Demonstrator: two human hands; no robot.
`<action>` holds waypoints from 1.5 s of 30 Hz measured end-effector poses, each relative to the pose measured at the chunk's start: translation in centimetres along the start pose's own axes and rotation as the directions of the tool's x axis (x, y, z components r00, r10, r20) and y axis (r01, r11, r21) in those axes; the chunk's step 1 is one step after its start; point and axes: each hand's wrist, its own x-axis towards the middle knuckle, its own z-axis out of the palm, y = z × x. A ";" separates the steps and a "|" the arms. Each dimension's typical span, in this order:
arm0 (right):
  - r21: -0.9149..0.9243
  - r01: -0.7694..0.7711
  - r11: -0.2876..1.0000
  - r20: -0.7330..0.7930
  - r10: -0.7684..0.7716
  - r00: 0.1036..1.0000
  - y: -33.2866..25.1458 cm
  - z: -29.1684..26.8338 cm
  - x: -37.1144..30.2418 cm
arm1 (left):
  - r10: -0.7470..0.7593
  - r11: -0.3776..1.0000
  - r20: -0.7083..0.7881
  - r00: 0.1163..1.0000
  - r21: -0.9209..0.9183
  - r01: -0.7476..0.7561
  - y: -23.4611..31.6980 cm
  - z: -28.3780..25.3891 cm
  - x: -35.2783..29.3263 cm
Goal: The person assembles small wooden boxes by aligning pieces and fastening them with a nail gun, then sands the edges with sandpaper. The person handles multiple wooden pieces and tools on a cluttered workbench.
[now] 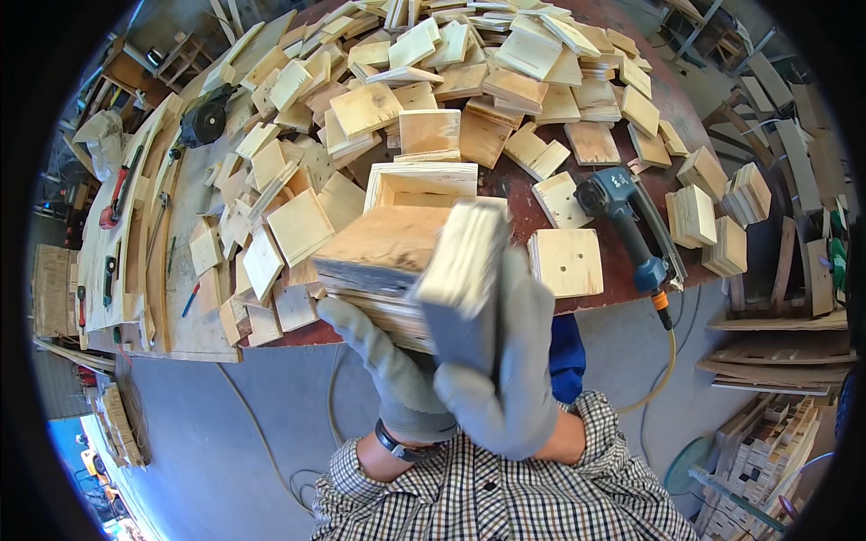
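Note:
Both my hands wear grey gloves and are raised in front of the table's near edge. My left hand (392,370) is closed from below around a stack of square plywood pieces (383,248), its top piece brownish with a dark edge. Beside it, my right hand (514,379) grips a stack of plywood pieces (465,279) stood on edge, blurred by motion, with a dark face toward me. The two stacks overlap in the view; whether they touch I cannot tell. Just beyond them, a plywood frame or box (421,185) is partly hidden.
A large heap of plywood squares (433,81) covers the reddish table (645,293). At right lie a nail gun (627,221) with a yellow hose and several plywood stacks (692,216). A black tape reel (206,117) and hand tools lie left. Hoses (248,406) cross the floor.

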 end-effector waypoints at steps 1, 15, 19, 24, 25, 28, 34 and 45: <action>0.012 0.018 1.000 0.011 -0.018 1.000 -0.1 -0.1 0.2 | -0.012 0.999 0.018 1.000 -0.039 0.012 0.6 0.2 0.2; 0.534 -0.418 0.735 0.093 0.441 0.893 4.5 0.6 2.5 | -0.379 0.351 0.390 0.839 -0.778 0.521 5.2 -0.5 1.8; 0.678 -0.352 0.646 -0.008 0.484 0.875 2.7 -1.4 2.8 | -0.389 0.203 0.461 0.798 -0.802 0.562 5.8 0.2 2.8; 0.633 -0.431 0.643 0.063 0.512 0.857 2.3 -3.0 2.0 | -0.383 0.217 0.474 0.793 -0.788 0.576 5.9 0.5 2.1; 0.643 -0.432 0.633 0.078 0.506 0.859 2.3 -3.1 2.0 | -0.379 0.221 0.464 0.801 -0.795 0.565 6.5 0.6 2.2; 0.677 -0.420 0.604 0.106 0.485 0.868 2.4 -2.9 2.0 | -0.387 0.226 0.433 0.814 -0.812 0.539 6.8 0.8 2.2; 0.612 -0.474 0.632 0.106 0.528 0.842 2.8 -2.4 1.9 | -0.450 0.303 0.358 0.818 -0.800 0.518 6.0 0.8 1.5; 0.659 -0.408 0.632 0.098 0.466 0.880 1.7 -3.0 -0.4 | -0.105 0.315 0.500 0.860 -0.803 0.505 -0.1 -0.3 -0.7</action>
